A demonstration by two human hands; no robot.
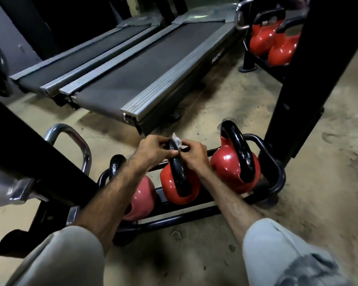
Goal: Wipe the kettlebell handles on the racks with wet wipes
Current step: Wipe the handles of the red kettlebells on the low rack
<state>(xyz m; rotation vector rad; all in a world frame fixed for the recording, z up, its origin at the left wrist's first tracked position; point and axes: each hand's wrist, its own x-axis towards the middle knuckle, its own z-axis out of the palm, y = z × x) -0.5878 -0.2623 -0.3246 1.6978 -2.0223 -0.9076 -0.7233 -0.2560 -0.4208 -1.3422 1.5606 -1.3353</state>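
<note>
- Left hand (151,148) is gripping the middle kettlebell's black handle (177,162) on the floor rack (277,172).
- Right hand (191,153) is pinching a white wet wipe (177,142) against it.

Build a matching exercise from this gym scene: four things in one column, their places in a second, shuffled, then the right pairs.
Things
1. crumpled white wet wipe
2. large red kettlebell with black handle
3. pale pink kettlebell
4. chrome tube handle

Places
A. right end of the floor rack
B. partly hidden under the left forearm
C. on top of the middle kettlebell's handle, between both hands
D. left of the rack, beside the black beam

Pairs: 1-C, 2-A, 3-B, 4-D
</note>
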